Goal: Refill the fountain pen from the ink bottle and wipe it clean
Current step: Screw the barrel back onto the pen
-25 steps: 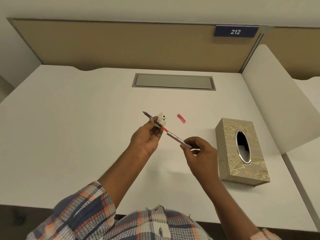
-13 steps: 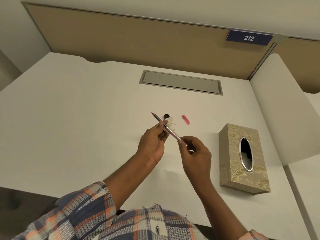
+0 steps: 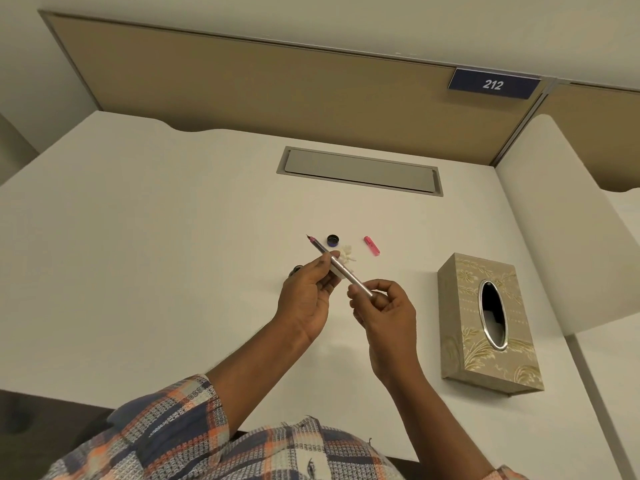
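Two hands hold my fountain pen [image 3: 341, 268] up over the middle of the desk [image 3: 138, 271]: my left hand [image 3: 308, 297] pinches it near the pointy tip and my right hand [image 3: 384, 308] pinches the silver back end, so I think I am closing the pen up after filling it. Next I should twist gently and keep the tip up so no ink drips. Just past my hands sit a crumpled tissue [image 3: 346, 253], a dark cap [image 3: 333, 240], a pink cap [image 3: 371, 245] and, half hidden by my left hand, what may be the ink bottle [image 3: 296, 270], while the tissue box [image 3: 485, 323] waits on the right, and nothing blocks my way.
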### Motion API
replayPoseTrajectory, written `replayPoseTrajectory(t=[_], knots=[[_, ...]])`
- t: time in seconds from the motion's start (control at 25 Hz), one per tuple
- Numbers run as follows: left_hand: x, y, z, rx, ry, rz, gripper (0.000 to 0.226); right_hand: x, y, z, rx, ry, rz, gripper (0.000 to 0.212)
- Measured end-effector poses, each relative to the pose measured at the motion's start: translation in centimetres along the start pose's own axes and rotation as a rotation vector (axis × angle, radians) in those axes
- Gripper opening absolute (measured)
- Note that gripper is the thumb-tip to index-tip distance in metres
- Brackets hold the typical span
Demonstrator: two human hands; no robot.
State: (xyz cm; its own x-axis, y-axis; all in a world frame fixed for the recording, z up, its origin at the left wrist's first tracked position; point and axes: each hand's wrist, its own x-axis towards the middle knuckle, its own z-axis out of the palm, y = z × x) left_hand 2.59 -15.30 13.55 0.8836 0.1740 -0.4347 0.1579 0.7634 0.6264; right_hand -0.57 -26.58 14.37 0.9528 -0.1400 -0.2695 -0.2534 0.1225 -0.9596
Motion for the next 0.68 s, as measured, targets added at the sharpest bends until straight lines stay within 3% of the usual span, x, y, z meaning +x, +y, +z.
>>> replayPoseTrajectory(t=[0.2,0.36,0.68], knots=[[0.0,0.3,-0.1,0.060,-0.053,-0.015,0.021,0.0,0.2,0.2,0.069,0.038,0.055,0.008],[0.7,0.3,-0.5,0.012,0.021,-0.035,0.032,0.2,0.3,0.4,0.161,0.042,0.112,0.009],[1.1,0.8,-0.7,0.063,0.004,0.079,0.017,0.4,0.9,0.4,0.070,0.036,0.076,0.006]])
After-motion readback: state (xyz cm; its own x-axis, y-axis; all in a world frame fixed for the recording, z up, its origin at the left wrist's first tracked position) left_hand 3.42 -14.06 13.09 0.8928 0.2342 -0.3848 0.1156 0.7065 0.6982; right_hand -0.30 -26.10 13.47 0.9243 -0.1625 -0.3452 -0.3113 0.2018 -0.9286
